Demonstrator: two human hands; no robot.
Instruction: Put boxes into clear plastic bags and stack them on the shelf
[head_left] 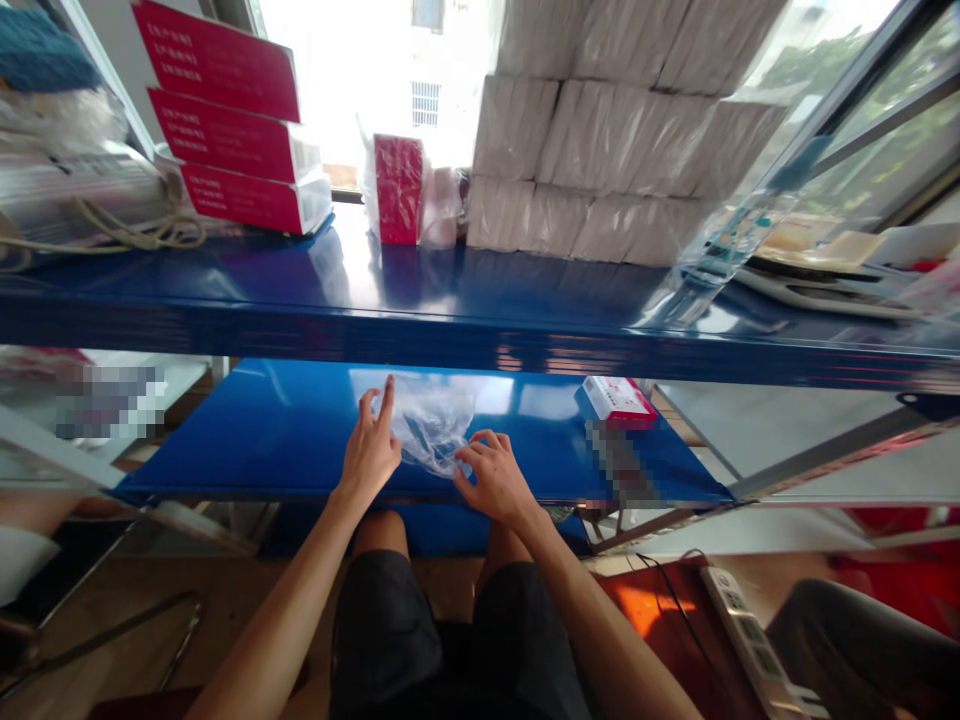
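Observation:
A crumpled clear plastic bag (433, 420) lies on the blue lower shelf (285, 430) in front of me. My left hand (373, 437) is at the bag's left edge, with its index finger stretched out and its fingers apart. At the bag's lower right corner, my right hand (495, 470) has its fingers curled and its thumb close to them, gripping the film. Farther right on the same shelf sits a small white and red box (621, 402).
Above the hands runs a blue upper shelf (420, 290). It carries stacked red boxes (225, 130), an upright red box (398, 190) in clear wrap and a tall wrapped stack of white packs (600, 140). A power strip (754, 640) lies at lower right, beside another person's leg (862, 640).

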